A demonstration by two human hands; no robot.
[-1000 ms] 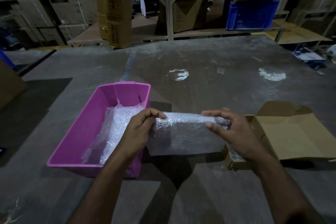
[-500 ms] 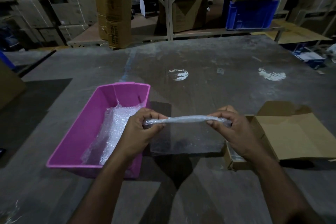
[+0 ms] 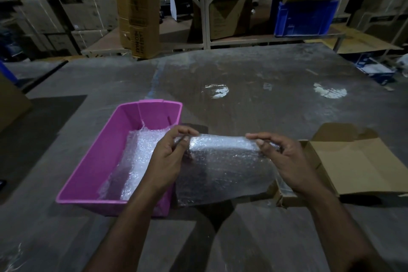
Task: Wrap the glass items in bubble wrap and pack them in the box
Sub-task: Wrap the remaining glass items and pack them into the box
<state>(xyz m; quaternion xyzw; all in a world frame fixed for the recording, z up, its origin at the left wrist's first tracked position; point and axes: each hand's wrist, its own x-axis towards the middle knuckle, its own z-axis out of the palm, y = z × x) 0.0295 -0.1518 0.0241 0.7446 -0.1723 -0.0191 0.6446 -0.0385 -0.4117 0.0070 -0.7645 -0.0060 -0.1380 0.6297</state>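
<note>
Two forearms are seen entering from the bottom edge over a grey, scuffed table [image 3: 276,104]. A sheet of bubble wrap [image 3: 223,168] is held up between both hands above the table's near part, its top edge stretched level and its lower part hanging loose toward the viewer. The sheet's upper left corner is pinched by the left hand [image 3: 169,157], thumb and forefinger closed on it, the other fingers curled beneath. The upper right corner is pinched likewise by the right hand [image 3: 284,161], thumb on the near face and fingers curled behind. Whether a glass item lies inside the sheet cannot be told; none is made out. Just left of the hands a pink plastic tub [image 3: 92,161] is set on the table, partly overlapped by the left wrist; more bubble wrap [image 3: 134,161] is lying crumpled inside it. Just right of the right hand an open cardboard box [image 3: 353,168] is found, its flaps spread, its near left corner hidden behind the right wrist. Farther out, bright light reflections are noted on the table. Beyond the far edge, dim shelving is seen with a blue crate [image 3: 305,19], a tall upright carton [image 3: 138,9] and stacked cardboard cartons [image 3: 72,6].
</note>
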